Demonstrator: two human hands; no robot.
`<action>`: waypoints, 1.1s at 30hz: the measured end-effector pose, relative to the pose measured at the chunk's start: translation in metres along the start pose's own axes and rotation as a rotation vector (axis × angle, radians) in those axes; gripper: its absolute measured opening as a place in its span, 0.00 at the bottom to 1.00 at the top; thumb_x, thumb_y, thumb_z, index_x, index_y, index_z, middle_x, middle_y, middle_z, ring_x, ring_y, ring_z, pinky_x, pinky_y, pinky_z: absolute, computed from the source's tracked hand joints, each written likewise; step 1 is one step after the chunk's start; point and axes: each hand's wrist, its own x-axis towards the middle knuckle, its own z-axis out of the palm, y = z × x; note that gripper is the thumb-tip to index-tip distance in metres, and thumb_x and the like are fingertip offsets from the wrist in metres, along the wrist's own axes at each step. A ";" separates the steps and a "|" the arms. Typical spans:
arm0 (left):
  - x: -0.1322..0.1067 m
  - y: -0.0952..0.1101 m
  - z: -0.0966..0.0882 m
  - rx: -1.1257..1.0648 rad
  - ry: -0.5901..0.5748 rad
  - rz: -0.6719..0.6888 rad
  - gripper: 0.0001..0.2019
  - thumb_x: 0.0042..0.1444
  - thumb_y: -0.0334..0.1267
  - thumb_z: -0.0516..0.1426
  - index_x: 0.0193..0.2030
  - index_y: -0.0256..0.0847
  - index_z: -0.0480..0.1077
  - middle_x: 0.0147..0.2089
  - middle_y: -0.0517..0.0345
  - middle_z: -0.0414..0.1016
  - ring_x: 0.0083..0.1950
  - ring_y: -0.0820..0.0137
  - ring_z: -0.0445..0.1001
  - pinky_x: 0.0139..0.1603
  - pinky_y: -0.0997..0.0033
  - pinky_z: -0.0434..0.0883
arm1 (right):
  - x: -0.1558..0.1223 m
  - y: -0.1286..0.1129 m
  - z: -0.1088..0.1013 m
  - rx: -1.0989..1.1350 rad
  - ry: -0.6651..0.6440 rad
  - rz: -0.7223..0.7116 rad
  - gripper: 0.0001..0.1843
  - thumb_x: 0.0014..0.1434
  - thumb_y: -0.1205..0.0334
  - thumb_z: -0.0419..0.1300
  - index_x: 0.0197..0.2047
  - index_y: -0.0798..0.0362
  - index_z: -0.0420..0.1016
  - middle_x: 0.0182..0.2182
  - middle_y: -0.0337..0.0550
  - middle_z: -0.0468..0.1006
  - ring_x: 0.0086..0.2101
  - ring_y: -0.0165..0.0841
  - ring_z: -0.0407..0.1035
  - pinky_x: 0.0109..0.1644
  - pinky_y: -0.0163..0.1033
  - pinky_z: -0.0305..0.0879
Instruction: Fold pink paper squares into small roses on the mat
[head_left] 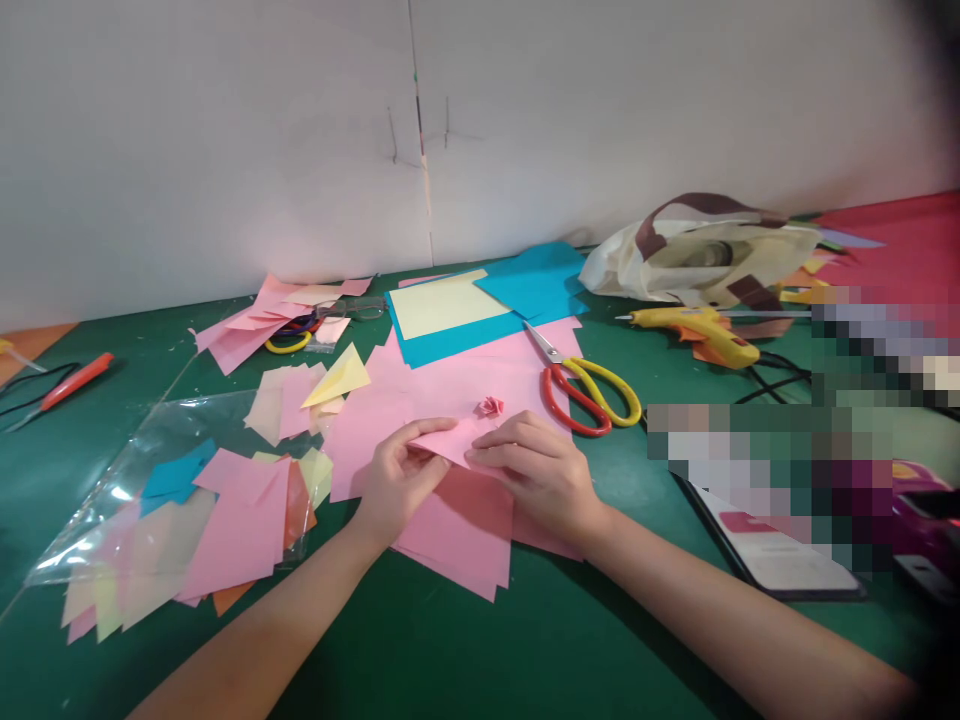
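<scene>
Curling inward, fingers [519, 456] pinch pink paper [454, 442].

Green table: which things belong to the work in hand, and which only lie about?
Probably the work: pink piece in left hand and right hand; pink sheets; pink flower; red-and-yellow scissors.

Apparently lying about: cream bag; yellow glue gun; red-handled tool.

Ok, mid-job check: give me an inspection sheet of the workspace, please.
Surface: green tabletop, strewn with paper.
Work items: pink paper piece in hand; small pink paper flower just beyond; red-and-yellow-handled scissors to the right.
Clutter: paper scraps and clear plastic bag, left; yellow glue gun and cloth bag, right.
Hands: left hand and right hand both grip the pink paper piece.
Cables: black cables near the yellow glue gun.
Surroundings: pale wall behind.
</scene>
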 end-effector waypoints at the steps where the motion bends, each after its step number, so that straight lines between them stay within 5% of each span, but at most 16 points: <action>1: -0.001 0.000 0.000 -0.016 -0.011 -0.004 0.15 0.46 0.33 0.61 0.43 0.38 0.74 0.45 0.49 0.79 0.46 0.61 0.77 0.44 0.66 0.75 | 0.000 0.001 0.000 -0.022 -0.014 -0.005 0.09 0.58 0.74 0.57 0.35 0.52 0.75 0.30 0.44 0.79 0.32 0.33 0.69 0.34 0.40 0.70; 8: 0.003 -0.006 -0.003 0.073 0.054 -0.032 0.10 0.48 0.41 0.61 0.36 0.38 0.76 0.40 0.50 0.80 0.42 0.62 0.77 0.37 0.70 0.75 | 0.001 -0.001 -0.003 -0.168 -0.094 -0.029 0.14 0.61 0.75 0.52 0.33 0.53 0.77 0.31 0.46 0.76 0.34 0.33 0.66 0.35 0.38 0.70; 16: 0.004 -0.005 0.001 0.081 0.110 -0.092 0.09 0.47 0.38 0.62 0.35 0.38 0.77 0.35 0.54 0.81 0.28 0.70 0.77 0.31 0.71 0.76 | 0.001 0.004 0.000 -0.043 -0.148 0.094 0.14 0.62 0.73 0.51 0.36 0.53 0.78 0.32 0.47 0.75 0.36 0.34 0.67 0.38 0.42 0.71; 22: 0.004 -0.003 0.001 0.113 0.133 -0.040 0.05 0.46 0.35 0.62 0.31 0.40 0.78 0.36 0.53 0.82 0.39 0.64 0.79 0.41 0.67 0.77 | 0.003 0.006 -0.003 0.137 -0.182 0.377 0.10 0.58 0.72 0.56 0.36 0.49 0.77 0.35 0.43 0.78 0.40 0.36 0.72 0.46 0.46 0.71; 33: 0.006 -0.008 -0.002 0.021 0.191 -0.072 0.11 0.49 0.39 0.62 0.38 0.40 0.78 0.43 0.51 0.81 0.46 0.61 0.77 0.49 0.61 0.74 | 0.000 0.007 -0.002 0.144 -0.249 0.298 0.15 0.59 0.73 0.53 0.40 0.50 0.79 0.42 0.48 0.74 0.41 0.34 0.72 0.45 0.43 0.73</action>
